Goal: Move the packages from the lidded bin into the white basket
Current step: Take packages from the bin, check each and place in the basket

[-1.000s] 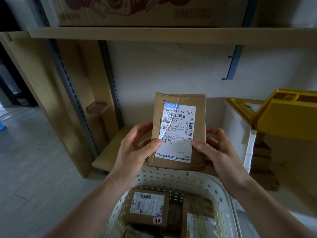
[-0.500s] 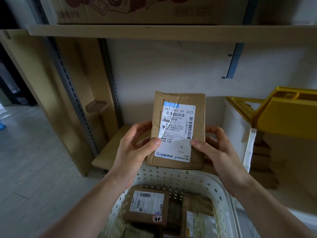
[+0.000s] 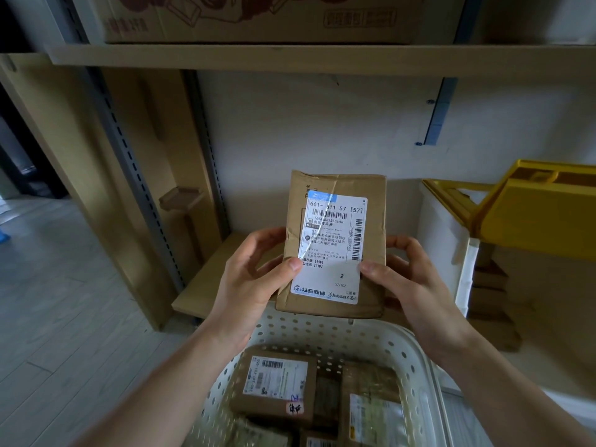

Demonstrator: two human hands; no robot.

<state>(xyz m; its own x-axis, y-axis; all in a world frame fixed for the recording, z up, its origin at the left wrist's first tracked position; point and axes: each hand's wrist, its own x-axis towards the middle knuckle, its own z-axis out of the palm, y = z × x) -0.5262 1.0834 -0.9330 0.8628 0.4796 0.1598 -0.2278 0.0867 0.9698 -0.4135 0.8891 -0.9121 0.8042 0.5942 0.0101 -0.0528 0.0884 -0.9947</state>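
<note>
- A brown cardboard package (image 3: 335, 243) was held upright in the air, above the far rim of the white basket (image 3: 322, 330) and in front of the pale wall.
- Its kraft surface was creased and dented, with a wrinkled top edge and a scuffed lower right corner.
- A white shipping label (image 3: 332, 250) covered most of its front: blue strip at the top, barcodes along the top and right side, printed text, a large "2" near the bottom. A crease ran slantwise across the label.
- The left hand (image 3: 254, 279) gripped the package's left edge, thumb pressed on the label's lower left, fingers curled behind.
- The right hand (image 3: 416, 285) gripped the right edge in the same way, thumb tip on the label's right margin, fingers wrapped behind.
- The perforated basket sat below the hands and held several brown labelled parcels (image 3: 277, 382) lying flat.
- To the right stood the white bin (image 3: 445, 246), its yellow lid (image 3: 541, 214) raised and tilted open; stacked brown parcels (image 3: 493, 285) showed beside it.
- A wooden shelf (image 3: 290, 58) overhead carried a large cardboard box (image 3: 258, 17).
</note>
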